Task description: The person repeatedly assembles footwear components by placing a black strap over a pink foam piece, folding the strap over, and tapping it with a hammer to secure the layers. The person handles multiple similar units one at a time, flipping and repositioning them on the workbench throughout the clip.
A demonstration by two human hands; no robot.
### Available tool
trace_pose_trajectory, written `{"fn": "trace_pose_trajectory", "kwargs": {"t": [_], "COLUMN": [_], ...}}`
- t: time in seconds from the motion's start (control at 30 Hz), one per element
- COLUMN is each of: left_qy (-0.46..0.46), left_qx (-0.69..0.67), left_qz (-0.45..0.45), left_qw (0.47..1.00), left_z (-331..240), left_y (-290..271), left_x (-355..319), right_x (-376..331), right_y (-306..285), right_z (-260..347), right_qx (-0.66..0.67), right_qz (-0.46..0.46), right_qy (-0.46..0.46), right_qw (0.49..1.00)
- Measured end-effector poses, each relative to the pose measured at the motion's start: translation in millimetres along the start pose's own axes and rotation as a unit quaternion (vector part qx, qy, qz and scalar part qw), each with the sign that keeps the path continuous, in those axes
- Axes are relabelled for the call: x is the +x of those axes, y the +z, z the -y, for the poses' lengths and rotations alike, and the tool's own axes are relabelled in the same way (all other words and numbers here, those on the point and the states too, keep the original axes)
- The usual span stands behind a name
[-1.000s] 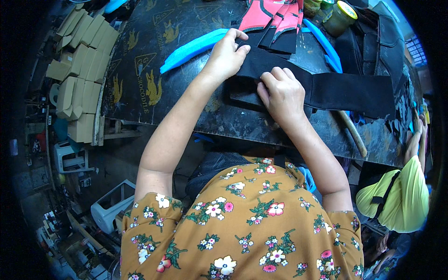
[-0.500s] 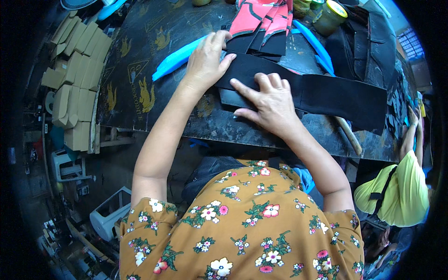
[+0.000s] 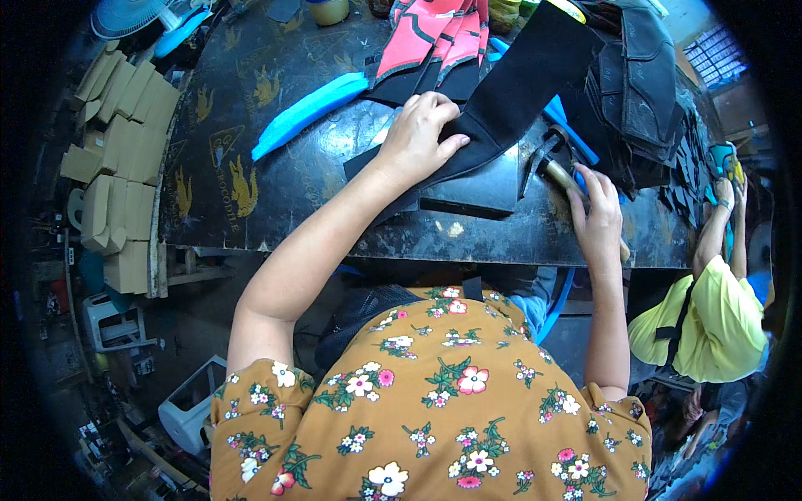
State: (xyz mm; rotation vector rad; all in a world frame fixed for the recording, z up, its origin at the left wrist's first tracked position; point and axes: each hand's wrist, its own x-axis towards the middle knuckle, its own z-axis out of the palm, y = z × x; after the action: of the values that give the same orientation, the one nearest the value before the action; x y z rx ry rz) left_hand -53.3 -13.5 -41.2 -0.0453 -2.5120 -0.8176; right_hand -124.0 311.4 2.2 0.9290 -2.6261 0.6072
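Observation:
A long black strip of material (image 3: pixel 535 71) crosses the table, its right part lifted toward the far side. My left hand (image 3: pixel 422 138) is on its middle, fingers curled and thumb pressed on the strip. Under it lies a dark flat slab (image 3: pixel 493 188) with a shiny top. To the right, my right hand (image 3: pixel 599 219) is closed round the handle of a hammer (image 3: pixel 555 171), whose head points away from me and rests by the slab. Part of the handle is hidden by my fingers.
Pink-and-black cut pieces (image 3: pixel 413 37) lie beyond the strip. A bright blue strip (image 3: pixel 309 113) is left of them. Stacked black pieces (image 3: pixel 639 75) stand at the right. Cardboard boxes (image 3: pixel 125 159) line the left side. A co-worker in a yellow top (image 3: pixel 710 326) works at far right.
My right hand has left the strip and moved right to the hammer. The strip's right part has swung up and away, uncovering the hammer head. My left hand has shifted right and nearer.

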Motion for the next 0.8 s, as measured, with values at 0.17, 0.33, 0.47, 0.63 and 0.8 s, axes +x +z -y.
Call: {"fn": "trace_pose_trajectory", "kwargs": {"t": [0.17, 0.33, 0.47, 0.63, 0.8], "left_qy": [-0.058, -0.050, -0.060, -0.037, -0.105], "left_qx": [0.040, -0.034, -0.103, -0.092, -0.122], "left_qz": [0.057, 0.040, 0.071, 0.089, 0.110], "left_qw": [0.996, 0.997, 0.990, 0.991, 0.981], "left_z": [-8, -12, -12, -22, -24], "left_y": [-2, -19, -33, -29, -26], "left_x": [21, 17, 16, 25, 17], "right_x": [-14, -15, -15, -6, 11], "right_y": [12, -12, -44, -27, -16], "right_z": [-29, -38, -19, 47, 63], "right_qx": [-0.055, 0.022, 0.217, 0.330, 0.089], "right_qz": [0.045, 0.094, 0.076, -0.037, 0.238], "right_qy": [-0.017, 0.069, 0.063, 0.040, 0.052], "right_qw": [0.997, 0.993, 0.971, 0.943, 0.966]}}
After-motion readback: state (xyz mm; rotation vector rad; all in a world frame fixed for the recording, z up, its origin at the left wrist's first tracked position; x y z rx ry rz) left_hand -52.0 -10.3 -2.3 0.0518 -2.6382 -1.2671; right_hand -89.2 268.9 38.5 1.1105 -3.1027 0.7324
